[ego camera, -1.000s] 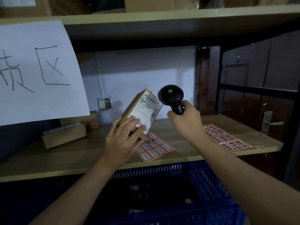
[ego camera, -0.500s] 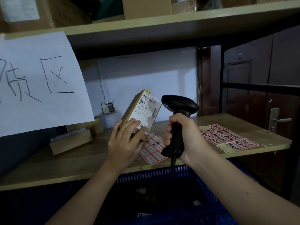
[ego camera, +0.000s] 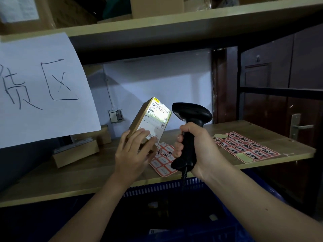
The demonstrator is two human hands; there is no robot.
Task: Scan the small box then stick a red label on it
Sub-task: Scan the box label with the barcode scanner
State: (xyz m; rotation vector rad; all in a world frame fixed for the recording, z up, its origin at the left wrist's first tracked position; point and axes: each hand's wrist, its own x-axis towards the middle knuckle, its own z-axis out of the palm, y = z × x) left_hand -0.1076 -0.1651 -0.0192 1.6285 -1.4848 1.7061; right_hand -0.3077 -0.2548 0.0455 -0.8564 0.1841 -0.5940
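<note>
My left hand (ego camera: 133, 151) holds a small brown box (ego camera: 150, 119) tilted upright above the wooden shelf (ego camera: 70, 175), its white shipping label facing right. A bright patch of light falls on that label. My right hand (ego camera: 197, 149) grips the handle of a black barcode scanner (ego camera: 190, 114), whose head points left at the box from close by. Two sheets of red labels lie on the shelf: one (ego camera: 163, 160) just under the box, partly hidden by my hands, and another (ego camera: 244, 147) to the right.
A large white paper sign (ego camera: 40, 88) with handwritten characters hangs at the left. Behind it on the shelf lie two brown boxes (ego camera: 76, 151). A blue plastic crate (ego camera: 174, 206) sits below the shelf edge. An upper shelf (ego camera: 174, 28) carries cartons. A dark door (ego camera: 283, 102) stands at the right.
My right hand turned the scanner from facing me to upright, with its head aimed at the box. A light now shines on the label. The box has hardly moved.
</note>
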